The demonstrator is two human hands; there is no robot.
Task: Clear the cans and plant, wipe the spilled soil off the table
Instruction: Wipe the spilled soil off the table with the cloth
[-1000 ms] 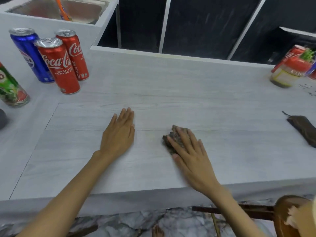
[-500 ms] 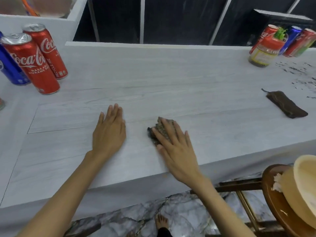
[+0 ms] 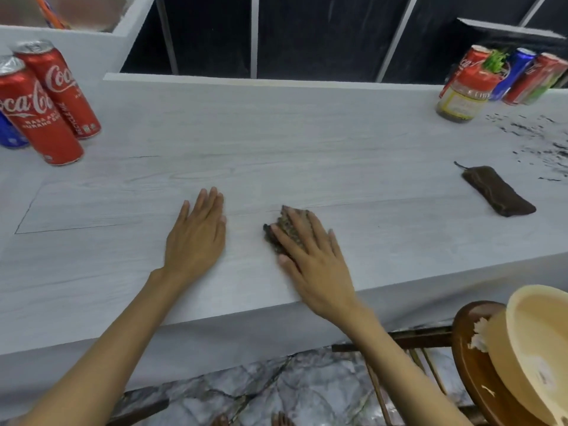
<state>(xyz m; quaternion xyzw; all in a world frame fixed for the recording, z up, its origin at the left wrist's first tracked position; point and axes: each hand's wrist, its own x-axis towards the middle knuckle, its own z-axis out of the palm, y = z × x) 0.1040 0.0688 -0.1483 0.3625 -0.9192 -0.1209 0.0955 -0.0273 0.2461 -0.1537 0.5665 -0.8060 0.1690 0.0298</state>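
My right hand (image 3: 310,259) lies flat on a dark crumpled cloth (image 3: 278,233) on the pale wood-grain table (image 3: 276,142). My left hand (image 3: 196,238) rests flat on the table beside it, fingers together, holding nothing. Two red cola cans (image 3: 46,103) and a blue can (image 3: 9,136) stand at the far left. At the far right a small plant in a jar (image 3: 467,93) stands in front of several more cans (image 3: 528,76). Spilled dark soil (image 3: 538,139) is scattered on the table near the right edge.
A folded dark brown cloth (image 3: 499,192) lies on the table at the right. Below the table's right end a cream bowl (image 3: 541,348) sits on a brown wooden stool (image 3: 473,373). A white box-like sink unit (image 3: 92,41) stands behind the left cans.
The view has swung right, bringing the right-hand cans, soil and bowl further into sight. Both hands stay flat on the table, the right one on the cloth.
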